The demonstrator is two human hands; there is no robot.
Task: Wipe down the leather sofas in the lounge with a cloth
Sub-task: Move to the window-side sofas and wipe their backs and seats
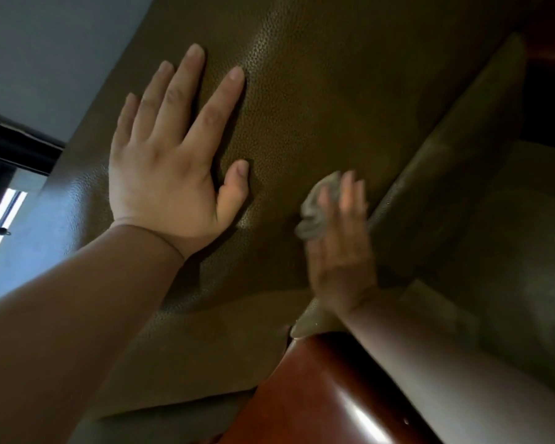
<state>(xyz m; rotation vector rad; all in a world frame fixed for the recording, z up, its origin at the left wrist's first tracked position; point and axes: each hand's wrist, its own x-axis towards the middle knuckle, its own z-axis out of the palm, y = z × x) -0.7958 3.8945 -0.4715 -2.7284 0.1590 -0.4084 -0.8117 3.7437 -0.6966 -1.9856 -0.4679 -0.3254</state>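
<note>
Sofa (318, 91): brown leather back panel filling the middle.
Left hand (170, 161): fingers straight, flat against the leather.
Right hand (340, 245): blurred, fingers straight, pressing a grey cloth (318, 209) on the panel.
Wooden armrest (318, 389): near, right.

Your left hand (170, 165) lay flat, fingers spread, on the olive leather sofa (318, 91) while your blurred right hand (340, 245) pressed a grey cloth (318, 209) against it, above a glossy wooden armrest (327, 395).

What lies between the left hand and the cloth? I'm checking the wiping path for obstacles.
Only bare leather of the sofa, seen in the head view. The left hand lies flat; the right hand presses the cloth.
</note>
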